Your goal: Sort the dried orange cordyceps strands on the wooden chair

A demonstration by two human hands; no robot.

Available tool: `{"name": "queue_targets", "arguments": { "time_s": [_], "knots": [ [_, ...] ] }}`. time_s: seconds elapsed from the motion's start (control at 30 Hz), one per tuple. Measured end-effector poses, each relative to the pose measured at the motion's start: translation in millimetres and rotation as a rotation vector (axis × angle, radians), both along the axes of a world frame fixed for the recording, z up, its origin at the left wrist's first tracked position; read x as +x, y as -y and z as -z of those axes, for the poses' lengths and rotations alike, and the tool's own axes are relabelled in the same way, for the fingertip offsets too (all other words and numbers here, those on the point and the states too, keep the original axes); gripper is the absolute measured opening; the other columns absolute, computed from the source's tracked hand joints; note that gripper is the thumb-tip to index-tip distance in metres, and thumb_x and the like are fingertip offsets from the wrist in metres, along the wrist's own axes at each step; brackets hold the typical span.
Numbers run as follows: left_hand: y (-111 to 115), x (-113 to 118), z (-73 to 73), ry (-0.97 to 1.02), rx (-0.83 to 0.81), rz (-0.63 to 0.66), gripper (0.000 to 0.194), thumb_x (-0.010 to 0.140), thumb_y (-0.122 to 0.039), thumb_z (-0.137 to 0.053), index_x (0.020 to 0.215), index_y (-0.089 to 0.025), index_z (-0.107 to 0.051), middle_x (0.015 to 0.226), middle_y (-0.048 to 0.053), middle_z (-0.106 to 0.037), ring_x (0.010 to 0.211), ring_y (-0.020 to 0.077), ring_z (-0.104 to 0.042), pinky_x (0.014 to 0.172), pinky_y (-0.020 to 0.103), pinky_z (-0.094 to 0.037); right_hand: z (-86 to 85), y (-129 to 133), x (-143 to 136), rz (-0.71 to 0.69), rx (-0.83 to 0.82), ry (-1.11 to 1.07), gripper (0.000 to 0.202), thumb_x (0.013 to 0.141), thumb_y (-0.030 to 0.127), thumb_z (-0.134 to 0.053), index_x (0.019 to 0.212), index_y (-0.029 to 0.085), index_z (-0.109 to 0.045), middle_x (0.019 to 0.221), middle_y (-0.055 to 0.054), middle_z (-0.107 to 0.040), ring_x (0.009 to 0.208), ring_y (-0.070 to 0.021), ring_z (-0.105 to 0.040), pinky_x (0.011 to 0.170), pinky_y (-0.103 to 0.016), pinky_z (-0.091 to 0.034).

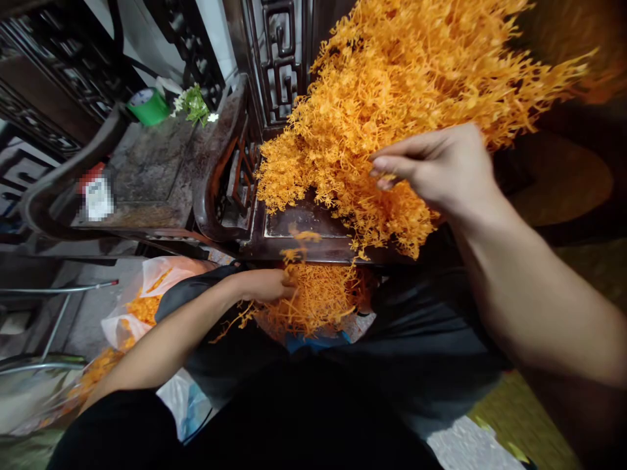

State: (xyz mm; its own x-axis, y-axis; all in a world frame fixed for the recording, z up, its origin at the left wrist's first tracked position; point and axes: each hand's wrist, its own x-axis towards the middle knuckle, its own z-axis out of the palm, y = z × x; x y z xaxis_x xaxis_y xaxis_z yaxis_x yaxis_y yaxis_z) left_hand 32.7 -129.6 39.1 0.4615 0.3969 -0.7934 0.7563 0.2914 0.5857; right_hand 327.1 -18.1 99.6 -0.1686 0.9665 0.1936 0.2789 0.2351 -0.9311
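Probably light and brittle, the orange sprigs (pixel 392 85) suit gentle holding by outer tips; the right hand (pixel 443 166) pinches some; the left hand's (pixel 267 285) grip I cannot tell.

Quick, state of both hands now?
Left hand: at the lower orange stems; grip cannot be told.
Right hand: fingers closed, apparently pinching an orange sprig.

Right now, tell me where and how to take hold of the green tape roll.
I'd pinch the green tape roll by its outer wall, coming from above on the near side. Its ring face seems turned up and the green wall shows unblocked toward the camera, while the dark armrest runs at its left and white flowers lie at its right.
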Motion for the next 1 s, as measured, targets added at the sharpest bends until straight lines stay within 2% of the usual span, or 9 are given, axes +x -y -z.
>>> {"name": "queue_targets", "arguments": {
  "time_s": [0.07, 0.2, 0.33, 0.43, 0.5, 0.6, 0.73, 0.87, 1.0],
  "knots": [
    [2.0, -8.3, -0.3, -0.003, -0.048, -0.057, 0.037, 0.087, -0.055, -0.065, 0.079, -0.021, -0.052, 0.057, -0.005, -0.033, 0.047, 0.011, -0.03, 0.047, 0.029, -0.019, -0.3, 0.7, 0.5, 0.025, 0.042, -0.057, 0.016, 0.081, 0.032, -0.081, 0.089, 0.018, -0.081, 0.075, -0.007, -0.075, 0.067, -0.0172, -0.067, 0.066, -0.035, -0.054],
    [-1.7, -15.8, 0.1, 0.029, -0.028, -0.125, 0.041, 0.088, -0.061, -0.064, 0.086, -0.022, -0.051, 0.059, -0.006, -0.03, 0.048, 0.0101, -0.027, 0.047, 0.029, -0.017, 15.6, 13.5, -24.4, -0.202, -0.122, 0.027, 0.016, 0.086, 0.032, -0.072, 0.093, 0.019, -0.078, 0.081, -0.005, -0.073, 0.066, -0.0153, -0.06, 0.065, -0.034, -0.049],
    [-6.2, -14.0, 0.8, 0.028, 0.063, -0.101, 0.044, 0.088, -0.061, -0.063, 0.08, -0.02, -0.05, 0.064, -0.005, -0.035, 0.053, 0.0094, -0.031, 0.05, 0.027, -0.024, 28.4, 27.8, -58.1, -0.228, -0.226, 0.042, 0.035, 0.097, 0.047, -0.056, 0.1, 0.019, -0.076, 0.081, -0.006, -0.068, 0.07, -0.0181, -0.058, 0.07, -0.036, -0.048],
    [-6.2, -8.3, 0.6, 0.027, 0.067, -0.079, 0.042, 0.089, -0.058, -0.062, 0.082, -0.018, -0.054, 0.069, -0.004, -0.043, 0.057, 0.0096, -0.035, 0.055, 0.027, -0.028, 30.4, 33.3, -76.2, -0.246, -0.145, 0.127, 0.056, 0.096, 0.066, -0.053, 0.121, 0.018, -0.071, 0.098, -0.009, -0.07, 0.087, -0.0229, -0.062, 0.081, -0.039, -0.049],
    [-5.5, -3.3, 0.0, 0.044, 0.036, -0.087, 0.039, 0.089, -0.056, -0.063, 0.085, -0.017, -0.057, 0.071, -0.003, -0.048, 0.06, 0.0103, -0.039, 0.057, 0.027, -0.029, 30.9, 35.4, -86.0, -0.305, -0.081, 0.174, 0.069, 0.094, 0.07, -0.055, 0.139, 0.018, -0.059, 0.094, -0.007, -0.068, 0.084, -0.0223, -0.061, 0.077, -0.038, -0.048],
    [-5.6, 3.6, -2.6, 0.04, 0.015, -0.093, 0.034, 0.089, -0.05, -0.065, 0.085, -0.017, -0.057, 0.069, -0.003, -0.049, 0.06, 0.011, -0.042, 0.059, 0.027, -0.031, 31.0, 36.2, -98.7, -0.371, 0.058, 0.205, 0.053, 0.097, 0.063, -0.055, 0.124, 0.018, -0.063, 0.075, -0.001, -0.058, 0.07, -0.0181, -0.053, 0.068, -0.035, -0.041],
    [-11.3, 8.1, -13.3, 0.024, 0.062, -0.087, 0.031, 0.093, -0.044, -0.061, 0.079, -0.019, -0.049, 0.062, -0.005, -0.037, 0.055, 0.0102, -0.036, 0.056, 0.028, -0.029, 32.1, 26.1, -108.5, -0.112, 0.23, 0.024, 0.048, 0.101, 0.062, -0.049, 0.076, 0.021, -0.053, 0.07, -0.001, -0.05, 0.067, -0.0155, -0.048, 0.065, -0.034, -0.037],
    [-17.5, 8.8, -25.5, 0.158, 0.064, -0.193, 0.029, 0.096, -0.044, -0.058, 0.083, -0.021, -0.049, 0.061, -0.007, -0.03, 0.05, 0.0091, -0.027, 0.052, 0.028, -0.022, 32.3, -0.5, -103.4, 0.047, 0.074, -0.262, 0.051, 0.098, 0.074, -0.042, 0.085, 0.025, -0.046, 0.074, -0.001, -0.048, 0.065, -0.0148, -0.046, 0.058, -0.03, -0.034],
    [-15.7, 9.8, -24.0, 0.09, 0.003, -0.083, 0.026, 0.095, -0.041, -0.06, 0.083, -0.02, -0.051, 0.062, -0.004, -0.037, 0.05, 0.0095, -0.031, 0.05, 0.029, -0.022, 10.6, -26.9, -76.3, 0.031, -0.166, -0.599, 0.039, 0.101, 0.062, -0.048, 0.088, 0.026, -0.041, 0.091, -0.004, -0.062, 0.062, -0.0109, -0.042, 0.052, -0.027, -0.023]
  ]
}}
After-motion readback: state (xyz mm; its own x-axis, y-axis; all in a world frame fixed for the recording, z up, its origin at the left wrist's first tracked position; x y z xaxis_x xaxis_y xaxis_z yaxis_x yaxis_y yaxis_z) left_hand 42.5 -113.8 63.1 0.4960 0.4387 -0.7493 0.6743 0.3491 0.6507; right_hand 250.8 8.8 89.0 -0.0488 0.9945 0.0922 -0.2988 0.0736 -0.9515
